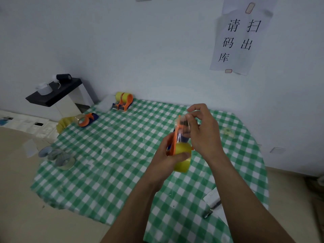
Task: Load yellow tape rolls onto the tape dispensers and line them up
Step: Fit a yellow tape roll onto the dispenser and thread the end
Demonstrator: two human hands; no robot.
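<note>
Yellow tape roll (183,163) sits on the orange dispenser (174,144), held above the middle of the bench (114,146). The left hand (163,158) grips roll and frame from below, thumb across the roll. The right hand (205,132), wrist raised, pinches what looks like the clear tape end (182,123) at the top. Pulled askew, that film could fold back on itself or cling to the fingers.
</note>
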